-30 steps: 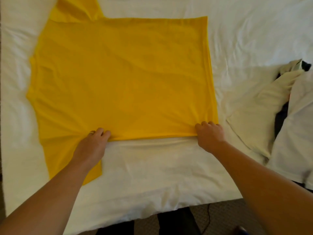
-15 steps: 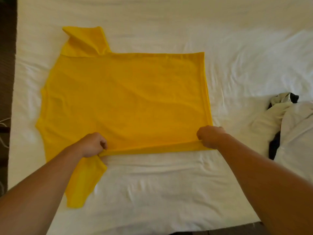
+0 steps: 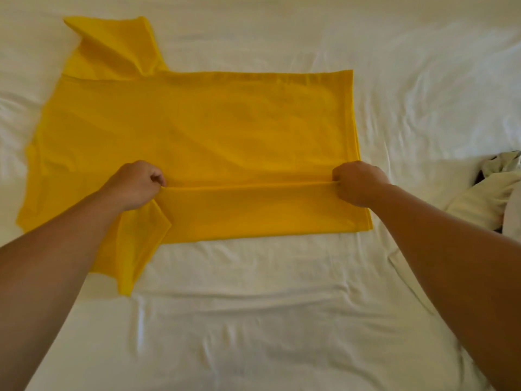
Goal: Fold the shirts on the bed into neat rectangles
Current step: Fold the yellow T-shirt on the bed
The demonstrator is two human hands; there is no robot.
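A yellow shirt lies spread sideways on the white bed, its hem at the right and its sleeves at the left. My left hand and my right hand each pinch the shirt's near long edge, which is turned over onto the body as a narrow folded band. One sleeve sticks out at the far left. The other sleeve hangs toward me below my left hand.
A heap of white and cream clothes with a dark piece in it lies at the right edge of the bed. Rumpled white sheet surrounds the shirt on all sides.
Both hands have carried the shirt's near edge away from me, over the body, so a folded band now lies where one flat layer was. The camera view has shifted up the bed.
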